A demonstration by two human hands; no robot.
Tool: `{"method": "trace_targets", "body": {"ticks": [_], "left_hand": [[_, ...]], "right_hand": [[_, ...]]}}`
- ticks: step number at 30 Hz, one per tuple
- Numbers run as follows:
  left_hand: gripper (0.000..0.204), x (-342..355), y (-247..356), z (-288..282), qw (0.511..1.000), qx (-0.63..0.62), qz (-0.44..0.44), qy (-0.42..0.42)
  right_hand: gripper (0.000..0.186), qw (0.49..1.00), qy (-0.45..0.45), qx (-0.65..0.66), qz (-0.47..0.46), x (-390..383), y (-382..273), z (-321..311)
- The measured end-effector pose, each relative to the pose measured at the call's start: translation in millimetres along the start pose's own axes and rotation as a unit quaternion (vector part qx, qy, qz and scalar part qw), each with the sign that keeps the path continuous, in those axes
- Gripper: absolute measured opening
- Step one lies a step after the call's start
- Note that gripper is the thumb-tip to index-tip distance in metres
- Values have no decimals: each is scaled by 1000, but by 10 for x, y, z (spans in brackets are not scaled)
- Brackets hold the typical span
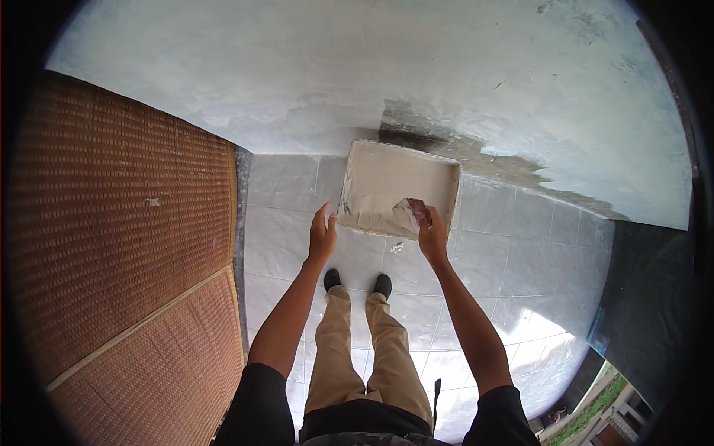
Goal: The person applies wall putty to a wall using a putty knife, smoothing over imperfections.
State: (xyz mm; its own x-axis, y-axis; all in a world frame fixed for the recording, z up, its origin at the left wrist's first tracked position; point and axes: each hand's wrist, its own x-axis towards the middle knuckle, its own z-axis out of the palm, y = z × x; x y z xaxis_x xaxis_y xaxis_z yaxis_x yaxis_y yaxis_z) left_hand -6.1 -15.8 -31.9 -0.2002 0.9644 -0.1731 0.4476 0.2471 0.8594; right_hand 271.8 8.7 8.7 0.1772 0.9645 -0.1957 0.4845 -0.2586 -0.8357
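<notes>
A shallow rectangular tray of smooth beige paste lies in front of me, close to the foot of the wall. In my right hand is a flat scraper, brown at the top and smeared with pale paste. Its blade is over the near right part of the tray; whether it touches the paste, I cannot tell. My left hand is beside the tray's near left corner, thumb and fingers apart, with nothing in it.
A pale, patchily coated wall rises ahead, with a bare grey patch low behind the tray. Brown woven panels stand on the left. Grey tiles cover the floor, with white crumbs near the tray. A dark surface is at right.
</notes>
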Motion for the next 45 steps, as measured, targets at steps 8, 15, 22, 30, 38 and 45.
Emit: {"method": "trace_targets", "body": {"ticks": [8, 15, 22, 30, 38, 45], "left_hand": [[52, -20, -694, 363, 998, -19, -47, -28], [58, 63, -801, 525, 992, -88, -43, -83], [55, 106, -772, 495, 975, -174, -93, -99], [55, 102, -885, 531, 965, -229, -82, -100], [56, 96, -838, 481, 964, -225, -92, -109], [57, 92, -919, 508, 962, -233, -86, -116]], "right_hand": [[21, 982, -62, -85, -154, 91, 305, 765], [19, 953, -53, -182, -238, 106, 189, 1118], [16, 922, -63, -222, -310, -99, 272, 1210], [15, 923, -61, -217, -313, -236, 318, 1257], [17, 937, -87, -212, -265, -85, 272, 1285], [18, 949, -186, -153, -203, 369, 307, 1290]]}}
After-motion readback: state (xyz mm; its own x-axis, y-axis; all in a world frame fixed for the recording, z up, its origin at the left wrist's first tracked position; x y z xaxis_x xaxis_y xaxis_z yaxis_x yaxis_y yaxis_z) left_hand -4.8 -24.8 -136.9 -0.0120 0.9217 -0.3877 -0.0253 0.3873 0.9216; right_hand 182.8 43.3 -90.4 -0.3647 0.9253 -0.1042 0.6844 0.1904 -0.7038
